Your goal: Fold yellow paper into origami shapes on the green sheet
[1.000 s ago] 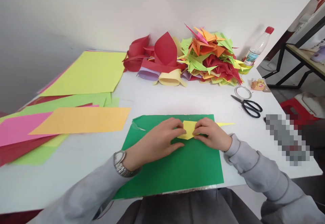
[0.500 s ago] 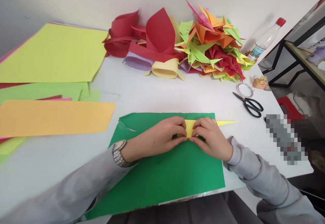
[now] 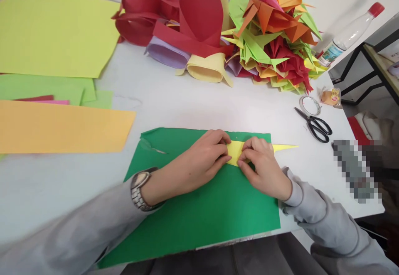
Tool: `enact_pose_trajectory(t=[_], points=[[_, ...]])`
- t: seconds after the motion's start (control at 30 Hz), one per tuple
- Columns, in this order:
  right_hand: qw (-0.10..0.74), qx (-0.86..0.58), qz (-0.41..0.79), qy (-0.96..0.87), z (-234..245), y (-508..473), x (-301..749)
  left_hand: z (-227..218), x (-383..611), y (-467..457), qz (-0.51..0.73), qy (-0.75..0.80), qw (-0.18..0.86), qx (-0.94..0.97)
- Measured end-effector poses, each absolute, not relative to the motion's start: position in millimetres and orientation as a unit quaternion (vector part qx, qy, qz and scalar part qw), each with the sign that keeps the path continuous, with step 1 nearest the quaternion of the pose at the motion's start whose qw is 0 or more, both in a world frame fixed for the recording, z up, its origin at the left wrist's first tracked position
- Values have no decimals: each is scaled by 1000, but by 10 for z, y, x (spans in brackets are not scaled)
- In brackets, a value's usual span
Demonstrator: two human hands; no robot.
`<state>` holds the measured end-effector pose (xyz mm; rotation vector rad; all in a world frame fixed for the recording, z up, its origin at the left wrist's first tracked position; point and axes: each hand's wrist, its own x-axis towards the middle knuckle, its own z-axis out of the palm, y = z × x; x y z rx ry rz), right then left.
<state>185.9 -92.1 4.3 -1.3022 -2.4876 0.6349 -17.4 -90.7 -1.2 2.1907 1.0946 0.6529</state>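
The white table (image 3: 174,104) spreads beneath both hands, with a green sheet (image 3: 199,212) directly under the grip. Far left beyond the hands lies a large yellow-green sheet (image 3: 62,30); nearer, left of them, an orange sheet (image 3: 62,127) rests across other coloured paper. Beyond the grip, by the wall, stands a heap of pointed folded papers (image 3: 271,55), with curled red paper (image 3: 199,13) to its left. A purple paper tube (image 3: 170,52) and a pale yellow paper tube (image 3: 205,67) lie in front of the red. Past the right hand leans a red-capped clear bottle (image 3: 347,34); whether it holds liquid cannot be told. The person's left hand (image 3: 207,163) has its fingertips closed down on the left part of the folded yellow paper (image 3: 235,152), while the right hand (image 3: 264,165) pinches it farther right, its thin point reaching out past that hand. Right of the grip lie black-handled scissors (image 3: 314,125), then a clear packet (image 3: 331,97) with something orange-brown inside, and a tape roll (image 3: 303,109).
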Motion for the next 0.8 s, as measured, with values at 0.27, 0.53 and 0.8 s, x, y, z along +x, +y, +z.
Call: enact_pose_trajectory(t=[0.27, 0.53, 0.8], points=[[153, -448, 241, -847, 21, -916, 1867, -105, -189, -912, 232, 469, 198, 829], [138, -452, 228, -851, 39, -924, 1854, -50, -198, -930, 213, 466, 211, 832], [134, -460, 213, -851, 44, -930, 1837, -69, -201, -941, 198, 460, 189, 845]])
